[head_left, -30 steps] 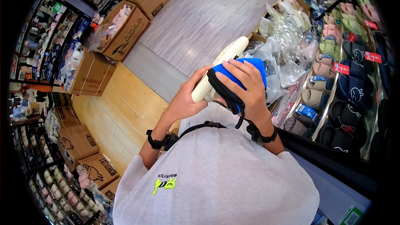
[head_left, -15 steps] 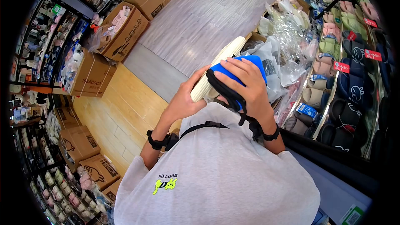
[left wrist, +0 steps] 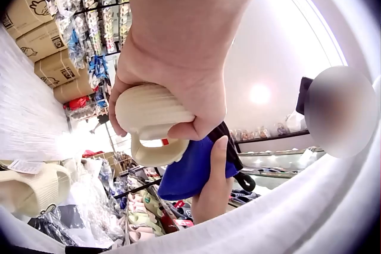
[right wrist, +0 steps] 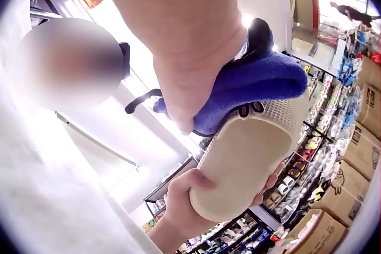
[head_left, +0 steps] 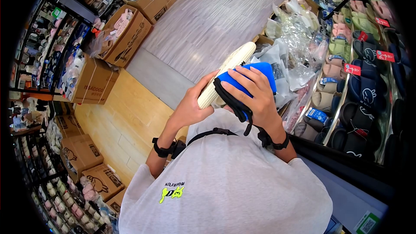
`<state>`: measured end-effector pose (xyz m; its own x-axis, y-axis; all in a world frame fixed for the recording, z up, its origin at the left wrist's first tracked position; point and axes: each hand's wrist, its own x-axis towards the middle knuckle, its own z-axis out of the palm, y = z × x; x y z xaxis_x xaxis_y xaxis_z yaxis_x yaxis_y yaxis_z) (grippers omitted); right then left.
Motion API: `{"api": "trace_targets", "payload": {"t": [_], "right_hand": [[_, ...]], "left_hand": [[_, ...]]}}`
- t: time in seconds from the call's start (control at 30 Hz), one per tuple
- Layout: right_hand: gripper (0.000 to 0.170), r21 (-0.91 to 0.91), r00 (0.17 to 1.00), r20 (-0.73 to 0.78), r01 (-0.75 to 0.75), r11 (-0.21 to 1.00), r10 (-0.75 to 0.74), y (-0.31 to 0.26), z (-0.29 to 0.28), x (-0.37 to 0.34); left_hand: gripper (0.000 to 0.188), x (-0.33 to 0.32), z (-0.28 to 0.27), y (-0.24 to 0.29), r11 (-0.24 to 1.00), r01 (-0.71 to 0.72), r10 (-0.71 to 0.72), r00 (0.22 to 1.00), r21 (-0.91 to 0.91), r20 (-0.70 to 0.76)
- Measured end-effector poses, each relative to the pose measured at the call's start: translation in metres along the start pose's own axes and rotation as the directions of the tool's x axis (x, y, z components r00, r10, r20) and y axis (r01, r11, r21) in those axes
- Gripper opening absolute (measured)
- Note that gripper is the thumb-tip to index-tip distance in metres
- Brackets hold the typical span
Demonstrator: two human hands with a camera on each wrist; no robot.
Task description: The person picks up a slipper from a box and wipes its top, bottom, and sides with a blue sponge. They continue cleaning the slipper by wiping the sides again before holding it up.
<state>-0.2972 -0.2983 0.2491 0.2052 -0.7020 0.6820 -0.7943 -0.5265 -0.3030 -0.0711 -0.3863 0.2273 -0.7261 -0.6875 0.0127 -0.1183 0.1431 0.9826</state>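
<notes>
A cream slipper (head_left: 236, 58) with a waffle-textured surface is held up in front of the chest, tilted, its heel end gripped by my left hand (head_left: 193, 99). The right wrist view shows its smooth footbed (right wrist: 247, 161) and small dark marks on the upper. My right hand (head_left: 258, 95) grips a blue plush cleaning pad (head_left: 269, 74) with black edging and a hanging cord, fingers spread over its top. In the left wrist view the right thumb (left wrist: 219, 156) presses the pad's other side. The pad lies against the slipper's upper, partly covering it.
Slippers in rows fill the rack (head_left: 346, 91) at the right. Beside it lies a heap of plastic-wrapped footwear (head_left: 299, 34). Cardboard boxes (head_left: 97, 80) and more shelving (head_left: 47, 47) stand at the left, with wooden floor (head_left: 125, 117) between.
The pad and right hand have shifted slightly left and down along the slipper. The slipper has tipped a little lower, and the left hand keeps its grip.
</notes>
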Motion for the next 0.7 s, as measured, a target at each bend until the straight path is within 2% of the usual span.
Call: {"api": "trace_targets", "payload": {"t": [0.43,0.5,0.53,0.63,0.7], "right_hand": [[0.053,-0.01,1.0,0.009,-0.002,1.0,0.002,0.004,-0.004,0.001],[0.053,-0.011,1.0,0.016,-0.006,1.0,0.006,0.005,-0.005,0.002],[0.053,-0.013,1.0,0.014,-0.008,1.0,0.009,0.004,-0.005,0.002],[0.05,0.012,0.999,0.046,-0.008,1.0,0.007,-0.001,-0.004,0.002],[0.047,0.058,0.995,0.093,0.02,0.998,-0.025,-0.013,0.003,-0.001]], "left_hand": [[0.094,0.006,0.005,-0.001,1.0,-0.002,0.002,1.0,0.0,-0.007],[0.093,0.008,0.006,-0.007,0.994,-0.094,0.096,0.995,0.059,-0.03],[0.093,0.009,0.006,-0.008,0.994,-0.094,0.096,0.995,0.06,-0.026],[0.09,0.011,0.005,-0.01,0.996,-0.082,0.082,0.997,0.048,0.002],[0.086,0.009,0.007,-0.011,0.997,-0.081,0.081,0.997,-0.022,-0.007]]}}
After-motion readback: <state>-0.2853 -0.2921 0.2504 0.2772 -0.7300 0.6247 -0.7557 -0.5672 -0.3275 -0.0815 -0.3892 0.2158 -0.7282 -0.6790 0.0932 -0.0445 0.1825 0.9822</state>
